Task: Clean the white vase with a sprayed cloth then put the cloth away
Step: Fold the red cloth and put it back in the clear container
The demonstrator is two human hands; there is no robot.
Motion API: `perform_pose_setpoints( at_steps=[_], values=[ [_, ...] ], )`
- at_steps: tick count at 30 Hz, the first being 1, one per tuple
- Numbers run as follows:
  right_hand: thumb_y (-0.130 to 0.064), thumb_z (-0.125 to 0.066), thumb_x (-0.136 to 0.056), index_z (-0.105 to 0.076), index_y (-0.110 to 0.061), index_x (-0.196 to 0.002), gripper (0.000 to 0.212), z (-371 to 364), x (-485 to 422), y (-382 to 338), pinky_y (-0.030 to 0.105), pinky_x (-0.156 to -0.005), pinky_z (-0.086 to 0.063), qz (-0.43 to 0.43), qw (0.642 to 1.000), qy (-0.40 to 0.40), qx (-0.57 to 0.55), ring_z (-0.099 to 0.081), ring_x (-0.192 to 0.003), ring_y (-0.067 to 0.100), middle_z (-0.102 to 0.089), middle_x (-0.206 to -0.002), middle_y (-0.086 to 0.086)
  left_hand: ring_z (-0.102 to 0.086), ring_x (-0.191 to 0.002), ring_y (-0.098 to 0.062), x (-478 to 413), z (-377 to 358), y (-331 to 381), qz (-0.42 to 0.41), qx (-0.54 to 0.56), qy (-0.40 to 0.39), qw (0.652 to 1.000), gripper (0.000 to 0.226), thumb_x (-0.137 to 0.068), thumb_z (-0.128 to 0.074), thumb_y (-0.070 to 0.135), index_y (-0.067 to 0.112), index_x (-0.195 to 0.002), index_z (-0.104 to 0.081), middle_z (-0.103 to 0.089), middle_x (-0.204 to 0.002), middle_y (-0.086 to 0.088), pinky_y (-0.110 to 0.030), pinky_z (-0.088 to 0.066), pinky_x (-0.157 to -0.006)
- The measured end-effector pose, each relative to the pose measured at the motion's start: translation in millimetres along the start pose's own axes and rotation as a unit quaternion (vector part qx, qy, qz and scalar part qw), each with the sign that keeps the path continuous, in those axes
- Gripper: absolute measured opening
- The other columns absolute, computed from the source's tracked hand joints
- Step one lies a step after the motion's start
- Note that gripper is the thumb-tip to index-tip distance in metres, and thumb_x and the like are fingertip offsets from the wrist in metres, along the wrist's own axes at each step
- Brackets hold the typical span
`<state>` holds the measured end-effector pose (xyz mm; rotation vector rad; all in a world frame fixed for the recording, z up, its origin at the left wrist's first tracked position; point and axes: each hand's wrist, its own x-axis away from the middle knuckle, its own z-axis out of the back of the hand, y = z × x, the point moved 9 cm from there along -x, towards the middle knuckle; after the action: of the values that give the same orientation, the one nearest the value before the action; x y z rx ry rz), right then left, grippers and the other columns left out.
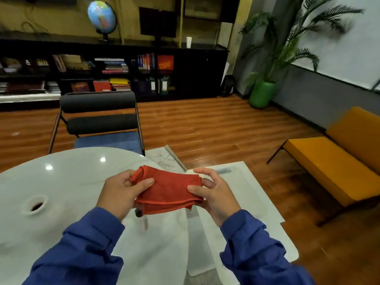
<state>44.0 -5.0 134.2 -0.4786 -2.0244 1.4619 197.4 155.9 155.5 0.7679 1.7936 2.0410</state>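
Pinching cloth (168, 192) edges (above tbl (72, 167)).

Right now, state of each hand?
Left hand: closed, pinching the left end of the folded red cloth.
Right hand: closed, pinching the cloth's right end.

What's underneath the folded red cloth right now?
Below the folded red cloth, held by the left hand and right hand, lie white paper sheets; a small dark object peeks out, mostly covered.
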Motion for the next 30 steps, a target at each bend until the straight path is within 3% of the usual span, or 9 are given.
perform_pose_setpoints(
  at_steps=[3,6,11,15,18,21,23,26,30],
  values=[
    [0.005,-0.074,-0.077,-0.054,-0.015,-0.112,0.045,60.5,-23.6,-18.0,0.050,-0.076,-0.059,0.013,0.999,0.026,0.034,-0.069,-0.085,0.031,-0.066,-0.103,0.017,-0.071,-0.078,-0.029,-19.4,-60.8,-5.3,0.022,0.011,-0.007,1.000,0.015,-0.079,-0.072,0.010,0.010,-0.093,-0.068,-0.073,-0.085,-0.014,-0.038,-0.060,-0.059],
    [0.000,-0.074,-0.080,-0.054,-0.017,-0.103,0.035,121.5,-53.2,-34.7,0.050,-0.076,-0.059,0.027,0.993,0.038,0.106,-0.069,-0.085,0.031,-0.065,-0.104,0.015,-0.070,-0.082,-0.031,-40.9,-122.8,-11.9,0.038,0.020,-0.012,0.999,0.018,-0.080,-0.071,0.006,0.010,-0.097,-0.065,-0.072,-0.088,-0.014,-0.039,-0.060,-0.062],
    [-0.016,-0.075,-0.081,-0.060,-0.033,-0.098,0.028,187.6,-87.1,-33.0,0.049,-0.081,-0.058,0.025,0.975,0.033,0.218,-0.070,-0.089,0.030,-0.066,-0.107,0.008,-0.067,-0.090,-0.024,-59.1,-190.6,-36.9,0.045,-0.019,-0.019,0.999,0.050,-0.079,-0.070,0.000,0.031,-0.115,-0.054,-0.066,-0.099,-0.005,-0.039,-0.060,-0.067],
    [-0.016,-0.076,-0.079,-0.066,-0.035,-0.092,0.025,223.1,-100.3,-6.4,0.040,-0.080,-0.059,-0.014,0.961,0.025,0.273,-0.069,-0.089,0.021,-0.066,-0.103,-0.002,-0.065,-0.092,-0.019,-62.1,-230.9,-71.0,0.061,-0.088,-0.051,0.993,0.036,-0.079,-0.069,0.000,0.031,-0.096,-0.067,-0.066,-0.105,-0.003,-0.027,-0.059,-0.069],
    [-0.011,-0.074,-0.077,-0.070,-0.034,-0.090,0.027,233.7,-111.3,13.2,0.033,-0.075,-0.060,-0.038,0.946,0.022,0.321,-0.067,-0.088,0.017,-0.067,-0.103,-0.005,-0.066,-0.094,-0.017,-72.0,-254.3,-91.7,0.080,-0.161,-0.072,0.981,0.031,-0.076,-0.074,0.015,0.043,-0.090,-0.069,-0.068,-0.107,0.002,-0.037,-0.056,-0.086],
    [-0.006,-0.068,-0.080,-0.064,-0.026,-0.111,0.038,236.6,-127.9,29.0,0.020,-0.081,-0.052,-0.046,0.914,0.019,0.403,-0.060,-0.101,0.017,-0.057,-0.116,-0.003,-0.060,-0.109,-0.017,-85.6,-278.7,-103.2,0.094,-0.240,-0.085,0.962,0.040,-0.079,-0.071,0.027,0.029,-0.118,-0.062,-0.061,-0.123,0.000,-0.032,-0.047,-0.099],
    [-0.003,-0.063,-0.083,-0.057,-0.020,-0.126,0.047,235.3,-140.4,37.7,0.017,-0.086,-0.043,-0.055,0.881,0.011,0.470,-0.055,-0.109,0.018,-0.051,-0.125,0.000,-0.056,-0.116,-0.019,-92.5,-297.9,-106.7,0.101,-0.290,-0.102,0.946,0.047,-0.084,-0.065,0.031,0.021,-0.129,-0.055,-0.056,-0.130,-0.002,-0.025,-0.042,-0.100],
    [0.003,-0.053,-0.084,-0.053,-0.014,-0.131,0.050,235.5,-162.0,60.6,0.020,-0.092,-0.042,-0.096,0.840,0.002,0.534,-0.053,-0.117,0.023,-0.046,-0.134,0.004,-0.057,-0.113,-0.024,-101.4,-320.5,-120.0,0.142,-0.332,-0.125,0.924,0.040,-0.088,-0.056,0.028,0.014,-0.126,-0.057,-0.059,-0.126,-0.006,-0.024,-0.042,-0.088],
    [-0.010,-0.056,-0.087,-0.058,-0.010,-0.116,0.029,233.3,-185.8,95.1,0.030,-0.090,-0.050,-0.143,0.802,-0.017,0.580,-0.058,-0.105,0.027,-0.047,-0.127,0.008,-0.060,-0.106,-0.029,-115.3,-331.9,-147.8,0.201,-0.334,-0.128,0.912,0.030,-0.090,-0.051,0.019,0.010,-0.116,-0.062,-0.065,-0.117,-0.011,-0.024,-0.044,-0.082]
  ],
)
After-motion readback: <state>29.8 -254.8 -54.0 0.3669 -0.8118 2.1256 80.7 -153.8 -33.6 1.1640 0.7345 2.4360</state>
